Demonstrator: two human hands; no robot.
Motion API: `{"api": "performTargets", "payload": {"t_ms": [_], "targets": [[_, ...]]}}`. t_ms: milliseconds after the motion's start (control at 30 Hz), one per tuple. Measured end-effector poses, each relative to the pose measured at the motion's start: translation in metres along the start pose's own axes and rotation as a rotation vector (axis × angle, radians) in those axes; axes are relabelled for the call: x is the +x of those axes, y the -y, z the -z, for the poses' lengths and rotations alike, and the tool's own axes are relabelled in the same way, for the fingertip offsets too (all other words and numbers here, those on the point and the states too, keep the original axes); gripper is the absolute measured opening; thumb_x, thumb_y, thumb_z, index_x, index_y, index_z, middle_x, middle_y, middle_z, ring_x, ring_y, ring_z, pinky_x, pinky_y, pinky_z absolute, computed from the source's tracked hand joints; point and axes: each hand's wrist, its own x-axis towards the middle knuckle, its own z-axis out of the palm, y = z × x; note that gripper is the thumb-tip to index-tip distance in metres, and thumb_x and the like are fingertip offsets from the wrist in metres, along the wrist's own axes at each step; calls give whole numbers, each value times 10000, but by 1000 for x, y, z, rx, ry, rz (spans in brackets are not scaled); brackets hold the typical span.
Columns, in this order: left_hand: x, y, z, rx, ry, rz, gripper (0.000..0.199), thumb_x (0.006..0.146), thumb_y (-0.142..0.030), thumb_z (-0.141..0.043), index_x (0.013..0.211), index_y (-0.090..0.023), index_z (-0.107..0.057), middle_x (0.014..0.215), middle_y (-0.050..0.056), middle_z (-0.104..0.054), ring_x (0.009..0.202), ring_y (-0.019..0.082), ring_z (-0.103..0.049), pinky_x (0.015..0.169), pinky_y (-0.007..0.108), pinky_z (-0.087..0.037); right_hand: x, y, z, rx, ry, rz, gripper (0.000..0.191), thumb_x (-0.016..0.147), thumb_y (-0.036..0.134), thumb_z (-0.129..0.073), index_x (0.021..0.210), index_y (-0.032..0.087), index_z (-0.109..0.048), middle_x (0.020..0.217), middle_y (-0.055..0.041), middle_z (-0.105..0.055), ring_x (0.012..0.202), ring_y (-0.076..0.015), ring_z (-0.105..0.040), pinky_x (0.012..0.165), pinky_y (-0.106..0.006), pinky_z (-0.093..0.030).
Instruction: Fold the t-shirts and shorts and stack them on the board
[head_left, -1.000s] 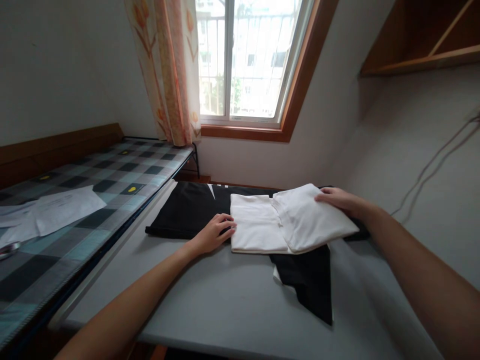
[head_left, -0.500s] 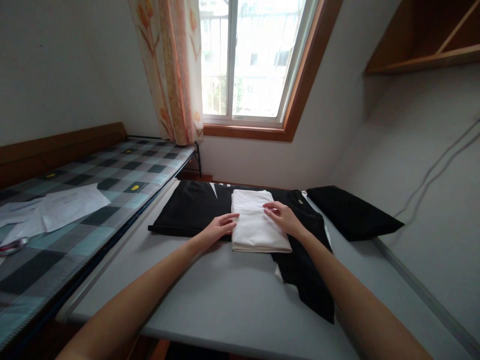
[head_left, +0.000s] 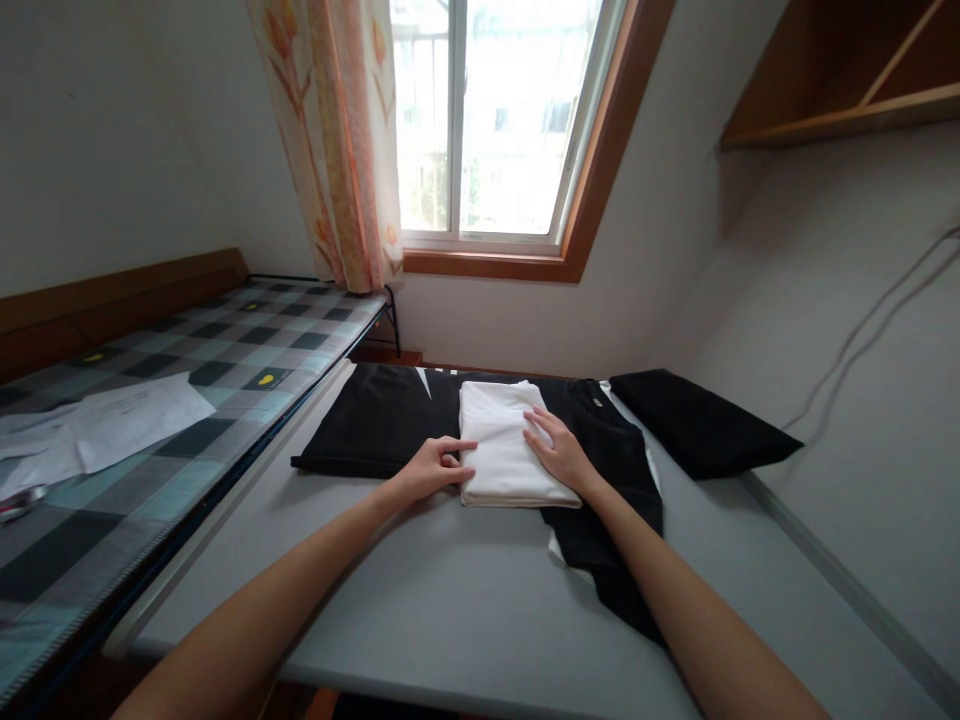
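A folded white cloth point(head_left: 495, 450) lies as a neat rectangle on top of a spread black garment point(head_left: 360, 425). At the cloth's left edge is my left hand point(head_left: 429, 468), its index finger and thumb apart and their tips touching the fabric. My right hand point(head_left: 561, 452) rests flat on the right part of the cloth, fingers stretched out; it is open. The garment's right part point(head_left: 626, 560) hangs toward me under my right forearm, with a little white showing along its edge.
The garment lies on a grey table point(head_left: 420, 600). A folded black cloth point(head_left: 697, 425) sits at the table's right, by the wall. To the left stands a bed point(head_left: 247, 400) with a checked mattress and white papers point(head_left: 142, 415). A shelf point(head_left: 847, 120) juts out at upper right.
My right hand has flattened onto the white cloth. My left hand has shifted slightly toward me along the left edge, its thumb and index finger now spread. The cloth stays folded.
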Motion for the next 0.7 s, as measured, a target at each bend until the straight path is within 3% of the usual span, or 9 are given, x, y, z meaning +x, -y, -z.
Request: {"api": "performTargets", "payload": {"t_ms": [100,167,267,367,500,600,700], "targets": [[-5,-1,2,357,-107,-275,391,743,-354,-720,1097,-187,-720,1059,75,-518,803,138,-550,685,291,-493,-1,2,8,-45,-142,-104,363,858,443,-501,1040,163,-642,1082,-153,-653,1004,-260,-621,924,-425,-475],[-11,-4,4,604,-137,-485,274,805,-334,-674,1052,-230,-733,1117,86,-518,976,190,-530,852,352,-476,-2,2,15,-81,-169,-241,326,850,447,-498,977,173,-620,890,-102,-662,801,-228,-634,782,-375,-499],[-18,-11,5,831,2,-683,306,817,-403,-674,1074,-241,-710,1119,89,-552,991,207,-517,921,384,-430,-4,3,27,-116,-61,-387,288,854,452,-490,935,198,-598,684,-29,-621,650,-203,-607,654,-316,-458],[-21,-14,3,944,147,-768,383,806,-412,-681,1139,-225,-664,1057,79,-588,930,199,-526,888,365,-423,-7,7,33,-147,77,-408,319,856,479,-501,1003,208,-583,631,-3,-602,630,-204,-607,615,-293,-423],[-20,-14,1,1065,140,-793,350,844,-240,-598,1193,-250,-620,1043,67,-591,931,195,-523,866,343,-406,-9,15,34,-149,179,-388,499,837,529,-547,1218,210,-501,668,-1,-621,640,-211,-622,638,-294,-438],[-19,-12,0,1123,158,-829,410,828,-201,-598,1233,-257,-580,1045,68,-586,922,199,-525,844,338,-404,-8,22,37,-99,230,-396,592,823,522,-590,1303,208,-444,699,-6,-624,645,-203,-624,652,-299,-457],[-18,-11,-2,1177,175,-841,422,827,-178,-581,1241,-253,-561,1042,70,-590,914,201,-530,818,332,-407,-8,30,45,32,316,-481,722,786,502,-657,1377,198,-375,679,15,-595,580,-176,-590,570,-282,-463]]}}
